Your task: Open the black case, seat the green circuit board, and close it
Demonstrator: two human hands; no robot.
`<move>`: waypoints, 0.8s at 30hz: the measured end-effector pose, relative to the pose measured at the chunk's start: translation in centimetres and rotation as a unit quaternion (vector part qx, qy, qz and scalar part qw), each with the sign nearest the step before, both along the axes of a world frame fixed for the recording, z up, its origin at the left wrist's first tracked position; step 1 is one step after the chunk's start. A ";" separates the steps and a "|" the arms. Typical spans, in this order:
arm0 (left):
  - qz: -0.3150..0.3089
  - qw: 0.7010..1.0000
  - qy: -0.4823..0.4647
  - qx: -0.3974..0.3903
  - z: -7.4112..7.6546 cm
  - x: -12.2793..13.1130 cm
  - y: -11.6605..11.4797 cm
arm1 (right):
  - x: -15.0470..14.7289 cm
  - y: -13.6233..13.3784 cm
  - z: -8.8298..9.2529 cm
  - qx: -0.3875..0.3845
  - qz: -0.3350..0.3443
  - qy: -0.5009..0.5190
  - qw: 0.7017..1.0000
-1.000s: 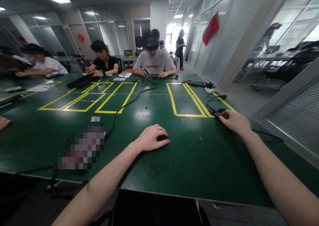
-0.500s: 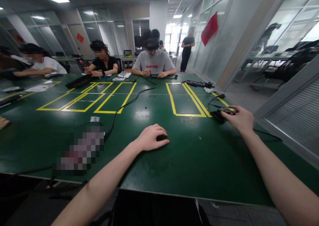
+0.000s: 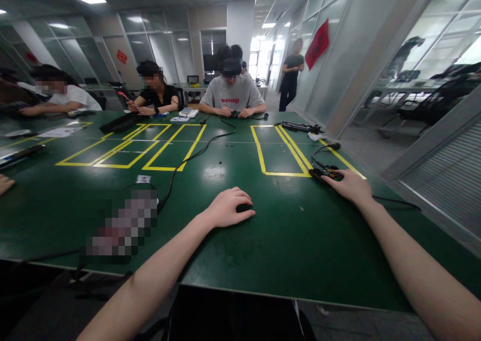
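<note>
My left hand (image 3: 231, 207) rests palm down on the green table (image 3: 263, 251), thumb and fingers apart, holding nothing. Over at the right side, my right hand (image 3: 355, 186) has its thumb and fingers around a small dark device (image 3: 326, 175) whose exact kind I cannot make out. Coloured bits show on its top, and it lies low at the tabletop by the corner of a yellow tape outline. A black cable (image 3: 317, 153) with a plug-like end (image 3: 333, 146) curves behind it. Part of the device is hidden under my fingers.
Yellow tape outlines (image 3: 285, 174) mark the table. A blurred-out power strip shape (image 3: 124, 226) lies at left, with a long black cable (image 3: 191, 156) running across. Folded black tripod-like gear (image 3: 300, 126) lies at the far right. Several people sit around; one person (image 3: 291, 70) stands behind.
My right hand has moved a little left and down with the dark device, which now sits lower and flatter. My left hand has stayed put. The standing person has shifted right.
</note>
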State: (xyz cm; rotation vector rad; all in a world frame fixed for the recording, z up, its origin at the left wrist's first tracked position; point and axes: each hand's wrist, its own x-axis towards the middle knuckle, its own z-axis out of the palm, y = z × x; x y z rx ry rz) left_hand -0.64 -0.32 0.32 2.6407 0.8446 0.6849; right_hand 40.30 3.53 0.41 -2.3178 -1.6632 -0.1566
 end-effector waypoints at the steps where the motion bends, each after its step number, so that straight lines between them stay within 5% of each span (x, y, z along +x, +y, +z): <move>1: 0.000 1.000 0.000 0.000 0.0 0.0 0.0 | -0.8 0.0 0.1 -0.008 -0.001 0.001 1.000; 5: 0.002 1.000 0.001 0.003 0.0 0.2 0.2 | -5.0 -0.3 -0.3 -0.001 0.057 0.017 0.998; 9: 0.008 1.000 -0.016 0.012 0.3 0.3 0.1 | -11.0 -2.0 -1.4 0.062 0.230 0.076 0.968; 13: 0.020 0.998 -0.056 0.032 0.6 0.1 -0.2 | -17.0 -5.0 -1.8 0.048 0.512 0.174 0.840; 15: 0.020 0.998 -0.053 0.028 0.6 0.0 -0.4 | -18.9 -6.1 -1.7 0.032 0.584 0.191 0.788; 17: 0.015 0.999 -0.038 0.011 0.6 -0.2 -0.4 | -19.8 -6.5 -1.5 0.027 0.599 0.191 0.777; 24: 0.010 1.000 -0.011 -0.009 0.2 -0.9 0.3 | -18.6 -5.3 -1.5 0.078 0.512 0.212 0.829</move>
